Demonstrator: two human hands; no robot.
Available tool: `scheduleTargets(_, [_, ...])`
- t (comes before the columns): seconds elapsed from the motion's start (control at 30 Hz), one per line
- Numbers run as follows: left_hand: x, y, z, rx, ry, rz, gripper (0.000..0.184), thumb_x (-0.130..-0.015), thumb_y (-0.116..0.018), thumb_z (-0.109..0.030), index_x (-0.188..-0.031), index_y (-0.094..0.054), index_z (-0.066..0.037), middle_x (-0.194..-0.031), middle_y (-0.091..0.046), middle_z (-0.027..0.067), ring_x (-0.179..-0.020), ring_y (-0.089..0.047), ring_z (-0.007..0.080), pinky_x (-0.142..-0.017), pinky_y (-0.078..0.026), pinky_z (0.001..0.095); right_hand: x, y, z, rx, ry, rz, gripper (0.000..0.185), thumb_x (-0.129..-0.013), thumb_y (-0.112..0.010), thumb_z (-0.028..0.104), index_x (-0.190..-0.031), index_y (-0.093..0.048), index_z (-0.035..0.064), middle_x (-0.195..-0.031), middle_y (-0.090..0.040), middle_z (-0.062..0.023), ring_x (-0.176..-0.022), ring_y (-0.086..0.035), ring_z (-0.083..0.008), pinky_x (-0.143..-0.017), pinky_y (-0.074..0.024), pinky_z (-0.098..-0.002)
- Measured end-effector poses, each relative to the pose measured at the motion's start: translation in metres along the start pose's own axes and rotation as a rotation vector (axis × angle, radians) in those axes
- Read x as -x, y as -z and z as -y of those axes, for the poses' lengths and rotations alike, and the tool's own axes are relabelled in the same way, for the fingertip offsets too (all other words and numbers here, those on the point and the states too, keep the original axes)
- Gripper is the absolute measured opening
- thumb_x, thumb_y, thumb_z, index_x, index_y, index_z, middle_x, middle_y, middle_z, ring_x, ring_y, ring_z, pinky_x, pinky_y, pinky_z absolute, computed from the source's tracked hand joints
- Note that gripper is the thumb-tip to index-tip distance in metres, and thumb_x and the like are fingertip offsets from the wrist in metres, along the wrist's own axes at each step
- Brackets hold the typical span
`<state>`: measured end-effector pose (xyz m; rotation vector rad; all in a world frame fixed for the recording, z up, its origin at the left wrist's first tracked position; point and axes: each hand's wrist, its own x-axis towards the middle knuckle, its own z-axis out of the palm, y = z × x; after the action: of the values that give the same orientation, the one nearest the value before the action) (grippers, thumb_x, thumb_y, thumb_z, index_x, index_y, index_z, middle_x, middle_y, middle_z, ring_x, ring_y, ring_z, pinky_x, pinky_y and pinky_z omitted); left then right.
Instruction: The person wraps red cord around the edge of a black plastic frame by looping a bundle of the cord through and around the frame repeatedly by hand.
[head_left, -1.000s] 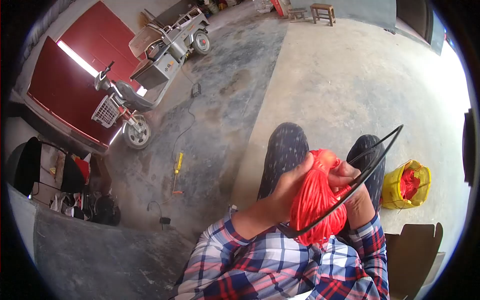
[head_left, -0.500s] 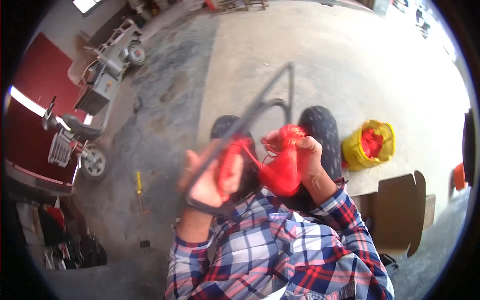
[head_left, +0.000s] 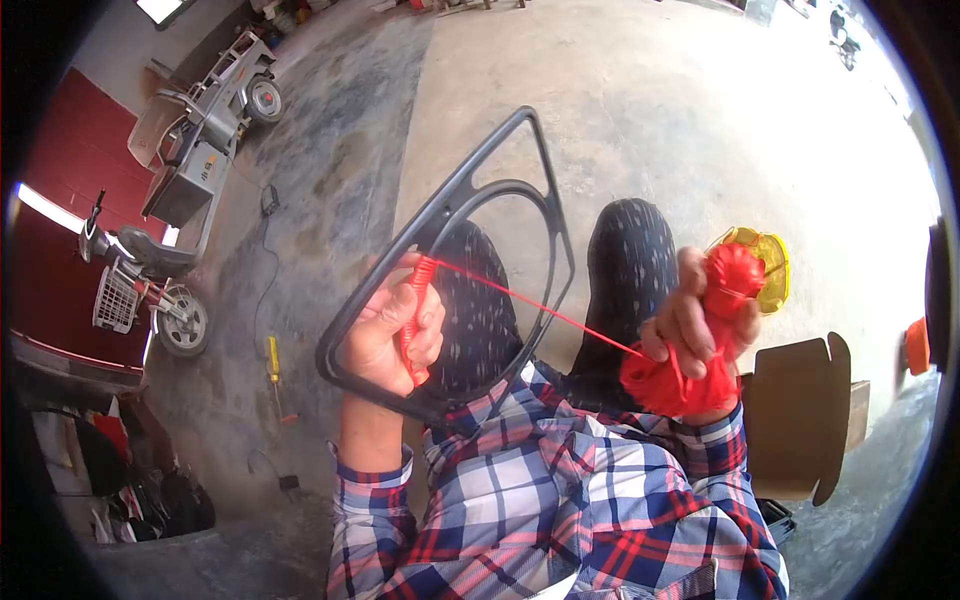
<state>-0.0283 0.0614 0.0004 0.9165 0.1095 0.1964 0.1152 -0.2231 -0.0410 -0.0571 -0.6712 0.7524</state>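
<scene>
My left hand (head_left: 385, 330) is closed around one side of a black frame (head_left: 447, 207) with an open ring inside it. Red cord is wound in tight coils (head_left: 412, 318) along the gripped part. From these coils a taut red strand (head_left: 540, 304) runs over my lap to a loose bundle of red cord (head_left: 678, 385). My right hand (head_left: 690, 325) grips that bundle off to the right, and a rounded knot of cord (head_left: 735, 272) bulges above the fingers.
Behind my right hand stands a yellow container (head_left: 776, 275). An open cardboard box (head_left: 795, 420) is at my right side. A yellow-handled tool (head_left: 274, 362) lies on the floor to the left, near a scooter (head_left: 150, 270) and a grey cargo vehicle (head_left: 200, 160).
My right hand has moved right and away from the frame with the red bundle, drawing the strand taut. The frame has turned so its ring faces me more.
</scene>
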Motion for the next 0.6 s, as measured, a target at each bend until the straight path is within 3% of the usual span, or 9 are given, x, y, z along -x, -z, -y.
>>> scheduleTargets(0.03, [-0.001, -0.001, 0.001, -0.011, -0.009, -0.003, 0.04, -0.093, -0.064, -0.019, -0.131, -0.053, -0.011, -0.074, -0.05, 0.009, -0.047, -0.042, 0.0117, -0.039, -0.032, 0.0228, 0.0, -0.004, -0.005, -0.001, -0.014, -0.123, 0.042, -0.089, -0.062, 0.029, -0.114, -0.047, 0.0001, -0.064, -0.056, -0.0044, -0.049, -0.056, -0.0179, -0.067, -0.0513, -0.0361])
scheduleTargets(0.1, [-0.001, -0.008, 0.003, -0.007, 0.009, 0.003, 0.037, -0.093, -0.063, -0.019, -0.128, -0.054, -0.011, -0.075, -0.05, 0.009, -0.047, -0.042, 0.012, -0.039, -0.032, 0.023, -0.011, -0.015, -0.015, 0.076, -0.122, -0.462, 0.035, -0.086, -0.067, 0.023, -0.11, -0.052, 0.003, -0.078, -0.06, -0.006, -0.056, -0.058, -0.0138, -0.067, -0.0515, -0.0353])
scheduleTargets(0.17, [-0.003, -0.017, 0.006, -0.011, 0.033, 0.018, 0.035, -0.094, -0.062, -0.018, -0.127, -0.053, -0.011, -0.075, -0.051, 0.009, -0.047, -0.042, 0.0123, -0.038, -0.032, 0.0233, -0.032, -0.019, -0.04, 0.258, -0.16, -0.571, 0.027, -0.083, -0.068, 0.011, -0.106, -0.058, 0.0001, -0.087, -0.063, -0.0076, -0.067, -0.061, -0.0167, -0.066, -0.0512, -0.0318])
scheduleTargets(0.23, [-0.003, -0.025, 0.012, -0.018, 0.05, 0.033, 0.035, -0.094, -0.062, -0.017, -0.127, -0.052, -0.011, -0.075, -0.051, 0.0092, -0.047, -0.043, 0.0127, -0.038, -0.033, 0.0236, -0.057, -0.021, -0.059, 0.398, -0.231, -0.573, 0.029, -0.081, -0.072, 0.008, -0.105, -0.059, -0.0002, -0.088, -0.064, -0.0078, -0.068, -0.062, -0.0165, -0.067, -0.0517, -0.0316])
scheduleTargets(0.4, [-0.001, -0.038, 0.019, -0.09, 0.027, 0.029, 0.033, -0.095, -0.061, -0.017, -0.125, -0.049, -0.011, -0.078, -0.053, 0.0112, -0.045, -0.043, 0.013, -0.037, -0.033, 0.0234, -0.072, -0.004, -0.098, 0.151, -0.269, -0.507, 0.014, -0.081, -0.072, 0.004, -0.09, -0.062, -0.0003, -0.076, -0.063, -0.0071, -0.068, -0.062, -0.016, -0.065, -0.0511, -0.0289])
scheduleTargets(0.6, [-0.001, -0.042, 0.019, -0.131, 0.02, -0.023, 0.035, -0.095, -0.06, -0.016, -0.126, -0.047, -0.011, -0.078, -0.053, 0.0115, -0.045, -0.044, 0.012, -0.037, -0.034, 0.0223, -0.075, -0.001, -0.101, 0.146, -0.253, -0.472, 0.011, -0.083, -0.071, 0.004, -0.082, -0.061, -0.0009, -0.072, -0.062, -0.0077, -0.064, -0.062, -0.0168, -0.061, -0.0501, -0.0283])
